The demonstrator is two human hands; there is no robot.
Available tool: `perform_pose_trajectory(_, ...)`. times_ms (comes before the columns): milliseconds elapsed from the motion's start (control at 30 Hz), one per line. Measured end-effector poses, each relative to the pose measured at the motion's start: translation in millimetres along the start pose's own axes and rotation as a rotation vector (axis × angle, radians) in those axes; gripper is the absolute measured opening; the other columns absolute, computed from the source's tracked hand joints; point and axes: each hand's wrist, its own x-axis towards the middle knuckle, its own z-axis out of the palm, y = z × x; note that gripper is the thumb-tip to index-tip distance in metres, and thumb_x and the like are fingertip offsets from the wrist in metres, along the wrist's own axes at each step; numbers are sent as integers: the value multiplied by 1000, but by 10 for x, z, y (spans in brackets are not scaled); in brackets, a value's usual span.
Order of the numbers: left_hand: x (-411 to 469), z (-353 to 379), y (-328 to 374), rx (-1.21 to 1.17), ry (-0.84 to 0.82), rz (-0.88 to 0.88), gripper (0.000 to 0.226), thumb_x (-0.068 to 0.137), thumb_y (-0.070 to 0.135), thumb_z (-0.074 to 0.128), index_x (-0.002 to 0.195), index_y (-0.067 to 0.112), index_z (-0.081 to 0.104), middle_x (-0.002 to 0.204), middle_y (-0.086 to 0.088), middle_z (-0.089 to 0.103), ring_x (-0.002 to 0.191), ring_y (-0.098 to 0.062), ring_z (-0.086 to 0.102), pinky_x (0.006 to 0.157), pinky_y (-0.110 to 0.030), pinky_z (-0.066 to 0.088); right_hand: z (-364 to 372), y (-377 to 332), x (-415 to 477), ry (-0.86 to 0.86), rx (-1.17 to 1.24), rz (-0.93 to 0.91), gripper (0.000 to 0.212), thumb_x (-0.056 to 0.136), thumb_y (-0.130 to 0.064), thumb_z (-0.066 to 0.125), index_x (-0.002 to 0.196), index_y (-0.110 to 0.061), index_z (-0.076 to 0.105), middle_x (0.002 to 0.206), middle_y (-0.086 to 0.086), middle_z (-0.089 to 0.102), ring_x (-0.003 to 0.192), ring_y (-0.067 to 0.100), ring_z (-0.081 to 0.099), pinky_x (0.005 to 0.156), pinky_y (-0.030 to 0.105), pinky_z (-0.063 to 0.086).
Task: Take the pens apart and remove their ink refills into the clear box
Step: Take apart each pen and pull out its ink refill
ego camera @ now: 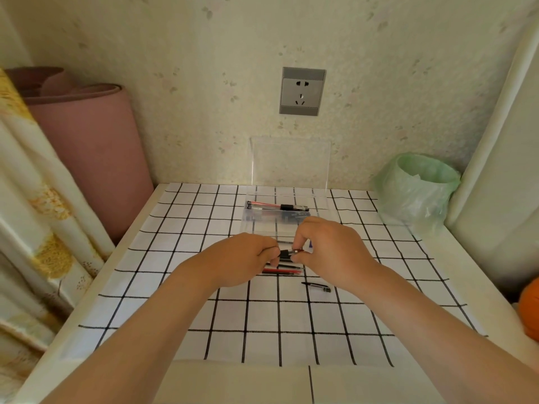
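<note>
White table [481, 310] bears checked cloth [262, 316], clear box [291, 217], loose pens [281, 269].

Floral wallpaper [204, 53], grey socket [302, 91], grid-cloth table [262, 316]

Probably a home: floral wallpaper [204, 68], patterned curtain [35, 199], checked tablecloth [262, 316].

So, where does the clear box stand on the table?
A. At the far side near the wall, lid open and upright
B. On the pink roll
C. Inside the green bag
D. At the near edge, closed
A: the clear box sits on the checked cloth near the wall, beyond both hands, with its lid raised upright and pens lying inside.
</note>
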Motion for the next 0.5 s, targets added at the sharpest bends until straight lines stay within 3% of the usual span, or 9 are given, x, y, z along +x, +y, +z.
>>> perform_pose_trajectory(200,-60,-34,17,-53,22,-2,19,97,47,49,96,32,59,69,9,53,62,-7,48,60,-24,38,-31,36,-23,4,35,-43,9,86,-47,65,89,-38,65,88,-16,54,71,3,51,61,24,40)
perform_pose_trajectory(367,-75,-79,-19,-3,19,29,10,98,41,51,89,40,55,68,10,53,60,-4,48,59,-23,38,-54,81,-25,-63,73,-64,10,90,-43,61,95,-38,68,92,-16,54,67,-5,46,63,23,36)
perform_pose_trajectory(500,-93,-204,-206,-5,-7,-69,8,96,40,54,91,41,61,83,8,64,76,-11,59,74,-31,50,-104,201,-4,-114,34,22,12,92,-43,59,96,-38,69,101,-15,55,78,3,53,70,27,44)
